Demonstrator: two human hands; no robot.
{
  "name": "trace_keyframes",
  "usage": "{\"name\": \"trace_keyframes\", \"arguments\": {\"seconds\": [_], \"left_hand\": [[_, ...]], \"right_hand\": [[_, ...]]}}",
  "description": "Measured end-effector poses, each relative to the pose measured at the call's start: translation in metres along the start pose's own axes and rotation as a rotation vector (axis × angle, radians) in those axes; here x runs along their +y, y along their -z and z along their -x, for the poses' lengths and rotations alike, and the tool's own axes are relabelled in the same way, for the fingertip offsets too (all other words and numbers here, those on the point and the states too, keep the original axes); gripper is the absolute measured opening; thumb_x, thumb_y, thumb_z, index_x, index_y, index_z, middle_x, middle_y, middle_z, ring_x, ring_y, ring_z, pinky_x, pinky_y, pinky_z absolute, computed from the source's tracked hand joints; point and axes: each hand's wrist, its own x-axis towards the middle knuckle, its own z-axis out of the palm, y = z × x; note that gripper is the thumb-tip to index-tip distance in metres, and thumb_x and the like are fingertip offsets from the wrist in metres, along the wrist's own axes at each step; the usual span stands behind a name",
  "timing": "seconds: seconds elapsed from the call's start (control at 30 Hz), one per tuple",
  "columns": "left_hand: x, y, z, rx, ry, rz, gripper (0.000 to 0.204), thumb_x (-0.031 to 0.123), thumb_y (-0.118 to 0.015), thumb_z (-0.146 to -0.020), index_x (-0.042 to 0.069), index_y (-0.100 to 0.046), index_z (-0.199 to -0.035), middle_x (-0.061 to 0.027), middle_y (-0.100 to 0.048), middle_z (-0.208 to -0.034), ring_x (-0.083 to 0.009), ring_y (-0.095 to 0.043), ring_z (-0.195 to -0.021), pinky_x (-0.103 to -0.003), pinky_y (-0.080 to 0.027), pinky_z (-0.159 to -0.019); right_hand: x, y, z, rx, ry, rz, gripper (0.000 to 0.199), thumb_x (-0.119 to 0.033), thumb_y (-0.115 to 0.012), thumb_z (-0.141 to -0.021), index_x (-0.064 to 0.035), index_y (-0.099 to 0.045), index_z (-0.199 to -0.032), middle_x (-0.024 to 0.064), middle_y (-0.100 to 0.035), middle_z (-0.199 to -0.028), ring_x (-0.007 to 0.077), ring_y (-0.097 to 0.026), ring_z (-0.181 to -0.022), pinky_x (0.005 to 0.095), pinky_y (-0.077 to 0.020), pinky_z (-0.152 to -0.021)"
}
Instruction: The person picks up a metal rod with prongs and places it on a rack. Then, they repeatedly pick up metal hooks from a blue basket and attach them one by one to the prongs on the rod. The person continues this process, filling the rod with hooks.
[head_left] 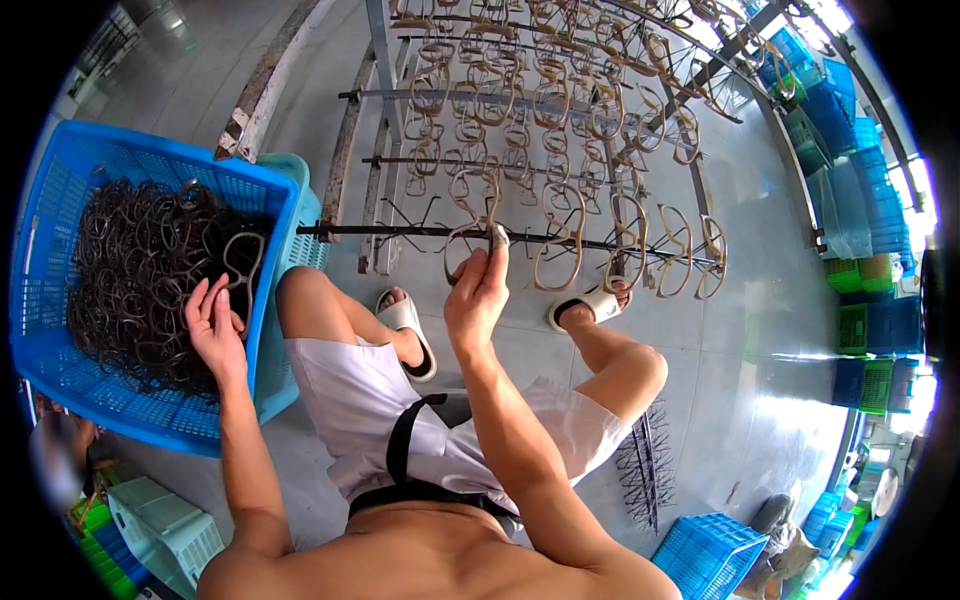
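Observation:
My right hand (478,290) is closed on the lower part of a brown eyeglass frame (487,190), against the nearest black rod (400,231) of a metal rack. To its right, several more eyeglass frames (560,238) hang from the same rod, which has short side prongs. At the left, my left hand (218,330) is over a blue plastic basket (130,425), its fingertips curled at the edge of a single eyeglass frame (243,265). Under this frame lies a tangled heap of dark eyeglass frames (150,280). My fingers partly hide the grip.
Further rows of hanging frames (550,95) fill the rack beyond. A pale green basket (290,350) sits beneath the blue one. Pronged black rods (650,465) lie on the floor at the lower right, near another blue basket (710,555). Stacked crates (865,200) line the right side.

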Motion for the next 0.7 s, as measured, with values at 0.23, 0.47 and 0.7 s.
{"name": "trace_keyframes", "arguments": {"seconds": [0.23,0.47,0.7], "left_hand": [[0.013,-0.018,0.009,-0.007,0.139,0.065,0.017,0.018,-0.055,-0.09,0.003,-0.06,-0.097,-0.0055,-0.064,-0.076,-0.0041,-0.044,-0.05,-0.019,-0.032,-0.043],[0.023,-0.029,0.02,-0.179,0.104,0.116,0.017,0.018,-0.055,-0.09,0.002,-0.06,-0.096,-0.0004,-0.054,-0.063,-0.0053,-0.044,-0.051,-0.019,-0.033,-0.044],[0.034,-0.046,0.029,-0.243,0.094,0.142,0.018,0.018,-0.055,-0.09,0.002,-0.06,-0.095,-0.0005,-0.053,-0.061,-0.0053,-0.044,-0.05,-0.019,-0.032,-0.045]], "right_hand": [[0.01,-0.01,-0.002,-0.01,0.099,0.141,0.025,-0.012,-0.042,-0.094,-0.0021,-0.042,-0.117,0.0079,-0.051,-0.055,0.0198,-0.05,-0.044,0.0304,-0.0403,-0.043],[0.014,0.005,-0.006,-0.07,0.111,0.139,0.032,-0.014,-0.042,-0.094,-0.0025,-0.041,-0.124,0.0071,-0.051,-0.055,0.019,-0.049,-0.043,0.0299,-0.0406,-0.043],[0.01,0.003,-0.009,-0.007,0.182,0.187,0.026,-0.011,-0.044,-0.093,-0.0008,-0.043,-0.117,0.0076,-0.049,-0.053,0.0204,-0.05,-0.043,0.0312,-0.0395,-0.041]]}}
